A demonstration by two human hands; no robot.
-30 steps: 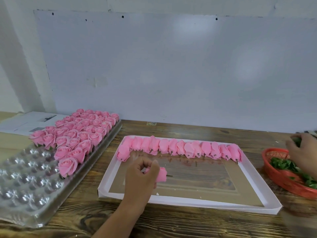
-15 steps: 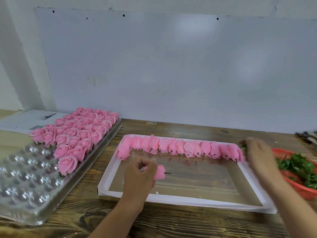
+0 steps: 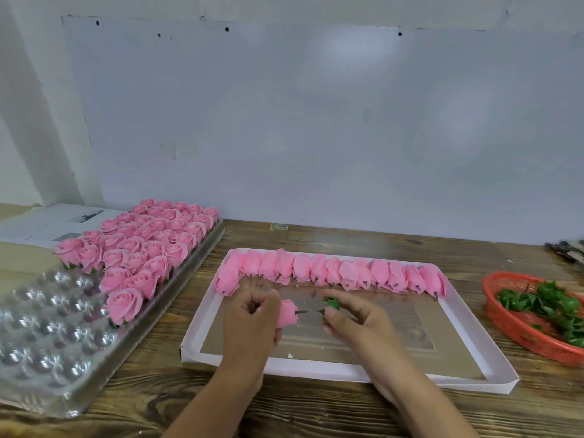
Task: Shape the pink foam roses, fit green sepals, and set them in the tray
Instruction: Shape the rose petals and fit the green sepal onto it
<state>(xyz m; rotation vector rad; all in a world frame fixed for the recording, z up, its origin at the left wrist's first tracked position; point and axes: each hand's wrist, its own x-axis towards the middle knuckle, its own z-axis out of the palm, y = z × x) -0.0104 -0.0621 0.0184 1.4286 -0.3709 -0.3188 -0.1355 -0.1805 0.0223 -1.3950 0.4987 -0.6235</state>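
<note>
On the desk (image 3: 316,409) I see the white box (image 3: 467,317), my landmark. Over its near-left part, my left hand (image 3: 249,324) grips a pink rose (image 3: 288,312), stem pointing right. Just right, apart from the stem tip, my right hand (image 3: 357,320) pinches a green sepal (image 3: 331,303); fingers clenched on both.

Pale bluish wall (image 3: 316,137), dark wooden table (image 3: 316,412), soft diffuse light
</note>
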